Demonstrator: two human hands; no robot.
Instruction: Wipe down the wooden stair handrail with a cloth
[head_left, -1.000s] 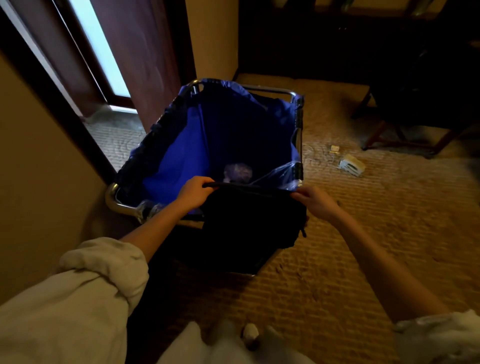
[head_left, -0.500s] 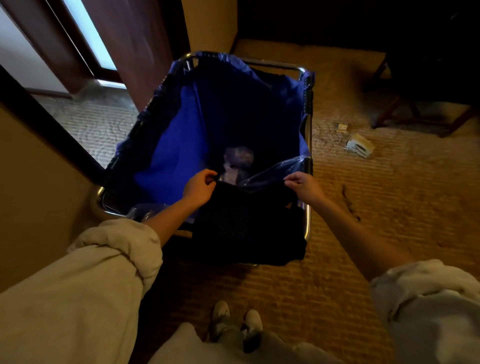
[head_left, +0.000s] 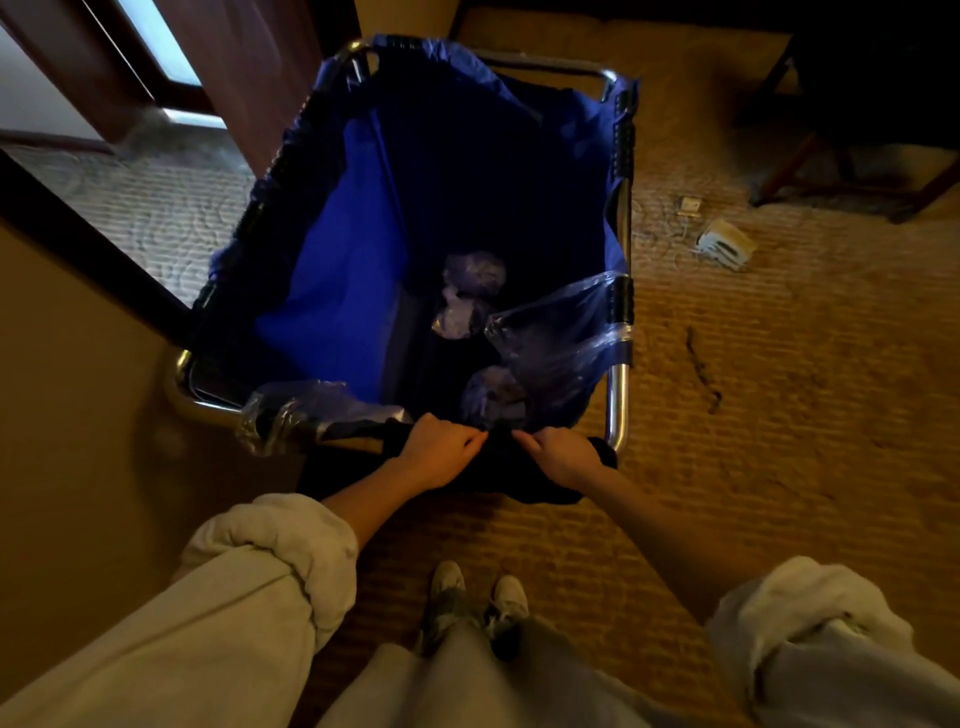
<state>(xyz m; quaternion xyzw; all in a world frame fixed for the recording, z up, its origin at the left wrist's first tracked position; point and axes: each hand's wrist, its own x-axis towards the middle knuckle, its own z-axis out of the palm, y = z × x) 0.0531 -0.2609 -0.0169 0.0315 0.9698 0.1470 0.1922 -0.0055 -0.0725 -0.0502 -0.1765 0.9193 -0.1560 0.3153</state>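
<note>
A dark cloth (head_left: 540, 488) hangs over the near rail of a metal-framed cart (head_left: 615, 405) lined with a blue bag (head_left: 337, 270). My left hand (head_left: 439, 449) grips the cloth's top edge on the left. Close beside it, my right hand (head_left: 558, 452) grips the same edge on the right. The two hands almost touch at the middle of the rail. No stair handrail shows in this view.
Crumpled plastic bags (head_left: 472, 291) lie inside the blue bag. A beige wall with dark trim (head_left: 78, 244) stands at left, a wooden door (head_left: 249, 67) behind the cart. On the carpet at right lie a small white device (head_left: 724, 244) and chair legs (head_left: 852, 176).
My hands have come together along the cloth's top edge, bunching it on the cart's near rail. The view has tilted further down, so my shoes show.
</note>
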